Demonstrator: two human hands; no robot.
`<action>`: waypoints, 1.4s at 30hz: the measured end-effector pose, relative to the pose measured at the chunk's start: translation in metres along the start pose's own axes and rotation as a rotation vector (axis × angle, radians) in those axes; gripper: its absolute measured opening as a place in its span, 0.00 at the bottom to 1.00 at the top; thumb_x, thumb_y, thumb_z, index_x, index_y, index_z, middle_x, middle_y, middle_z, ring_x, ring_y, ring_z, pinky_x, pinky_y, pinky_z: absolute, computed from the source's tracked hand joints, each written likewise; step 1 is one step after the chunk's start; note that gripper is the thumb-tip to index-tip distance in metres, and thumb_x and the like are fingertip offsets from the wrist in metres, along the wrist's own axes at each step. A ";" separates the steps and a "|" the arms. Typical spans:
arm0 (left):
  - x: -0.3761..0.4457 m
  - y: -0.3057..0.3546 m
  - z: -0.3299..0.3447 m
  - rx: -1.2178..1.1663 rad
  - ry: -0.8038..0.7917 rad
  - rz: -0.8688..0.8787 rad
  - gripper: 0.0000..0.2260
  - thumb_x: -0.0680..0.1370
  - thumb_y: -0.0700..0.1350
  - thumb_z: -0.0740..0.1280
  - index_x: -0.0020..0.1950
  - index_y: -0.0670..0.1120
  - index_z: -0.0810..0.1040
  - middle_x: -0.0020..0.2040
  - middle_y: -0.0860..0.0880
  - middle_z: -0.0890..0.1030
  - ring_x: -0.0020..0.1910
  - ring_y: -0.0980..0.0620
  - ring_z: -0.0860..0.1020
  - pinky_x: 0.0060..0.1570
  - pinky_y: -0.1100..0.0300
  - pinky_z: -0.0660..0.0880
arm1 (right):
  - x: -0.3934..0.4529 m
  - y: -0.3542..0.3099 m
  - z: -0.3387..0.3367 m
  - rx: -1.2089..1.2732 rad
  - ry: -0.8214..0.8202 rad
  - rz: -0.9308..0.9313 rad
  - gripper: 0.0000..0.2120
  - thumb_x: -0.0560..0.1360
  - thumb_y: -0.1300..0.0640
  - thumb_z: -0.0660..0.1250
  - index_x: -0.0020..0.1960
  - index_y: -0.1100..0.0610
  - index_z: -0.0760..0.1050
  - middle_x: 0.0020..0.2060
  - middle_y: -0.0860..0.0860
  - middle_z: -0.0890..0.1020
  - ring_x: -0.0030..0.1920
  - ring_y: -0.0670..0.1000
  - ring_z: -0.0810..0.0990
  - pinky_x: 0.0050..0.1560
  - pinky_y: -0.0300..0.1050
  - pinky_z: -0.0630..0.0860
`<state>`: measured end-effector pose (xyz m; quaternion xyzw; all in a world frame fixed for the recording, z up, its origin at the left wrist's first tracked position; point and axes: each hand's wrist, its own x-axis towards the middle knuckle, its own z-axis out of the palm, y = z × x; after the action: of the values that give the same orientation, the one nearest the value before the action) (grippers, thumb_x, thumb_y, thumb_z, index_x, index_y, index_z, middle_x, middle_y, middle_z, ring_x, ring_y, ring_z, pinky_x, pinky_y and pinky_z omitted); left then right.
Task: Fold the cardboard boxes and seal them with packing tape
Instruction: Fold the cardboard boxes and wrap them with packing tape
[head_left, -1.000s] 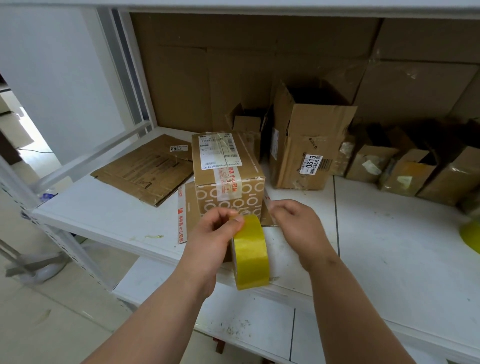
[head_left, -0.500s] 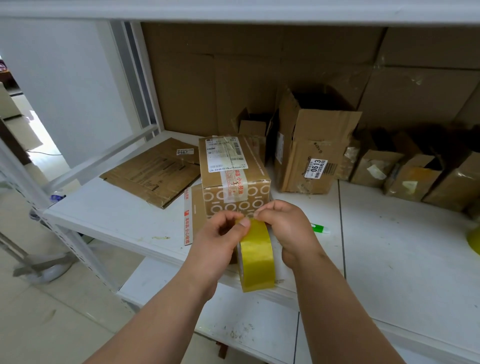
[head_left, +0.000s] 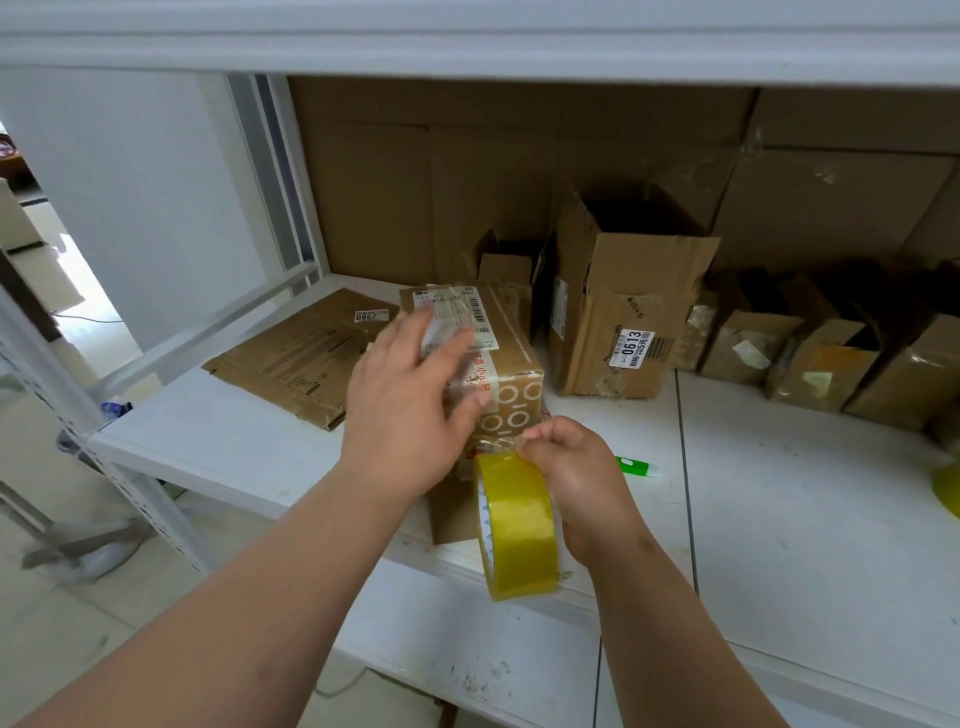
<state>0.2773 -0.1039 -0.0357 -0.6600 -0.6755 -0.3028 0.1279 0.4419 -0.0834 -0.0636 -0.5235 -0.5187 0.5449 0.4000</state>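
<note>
Box (head_left: 511, 358): small, closed, printed with circles, label on top; stands near the front edge of the shelf (head_left: 805, 519), on a flat piece of cardboard
Left hand (head_left: 410, 400): fingers spread and straight, over the box's top and near corner; blurred, so contact cannot be confirmed; probably there to steady the box for taping
Right hand (head_left: 576, 467): fingers curled, pinching the loose end at the top of the tape roll (head_left: 519, 525), just in front of the box; roll hangs on edge past the shelf lip, placed so the strip can be drawn up onto the box
Flat cardboard (head_left: 301, 358): left of the box, unfolded, near the shelf's left edge
Open box (head_left: 628, 312): behind right, close to the task box; limits room on that side
Green pen (head_left: 636, 466): on the shelf right of the right hand
Open room: bare shelf to the right, and free space in front of the lip
</note>
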 end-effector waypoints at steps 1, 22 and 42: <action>0.004 -0.002 0.005 0.029 -0.087 0.014 0.26 0.78 0.61 0.65 0.75 0.56 0.68 0.78 0.49 0.64 0.77 0.45 0.59 0.73 0.44 0.60 | -0.001 0.000 0.000 0.003 -0.001 -0.001 0.09 0.76 0.61 0.68 0.37 0.54 0.77 0.40 0.58 0.84 0.43 0.58 0.81 0.52 0.62 0.79; 0.005 -0.018 0.000 -0.287 -0.302 -0.045 0.37 0.76 0.43 0.70 0.80 0.57 0.56 0.80 0.53 0.58 0.79 0.53 0.51 0.78 0.50 0.45 | 0.003 0.005 -0.003 0.038 -0.020 -0.038 0.08 0.74 0.55 0.73 0.37 0.52 0.79 0.41 0.57 0.85 0.46 0.61 0.83 0.53 0.59 0.79; -0.013 0.034 -0.007 -0.188 -0.368 0.035 0.04 0.78 0.47 0.67 0.50 0.51 0.81 0.49 0.52 0.78 0.54 0.50 0.74 0.52 0.57 0.70 | -0.014 0.008 -0.010 -0.212 -0.018 -0.457 0.09 0.78 0.64 0.65 0.43 0.52 0.74 0.49 0.50 0.76 0.48 0.41 0.75 0.47 0.28 0.69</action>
<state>0.3095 -0.1204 -0.0298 -0.7249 -0.6447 -0.2365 -0.0548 0.4544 -0.0969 -0.0682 -0.4268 -0.6813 0.3874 0.4513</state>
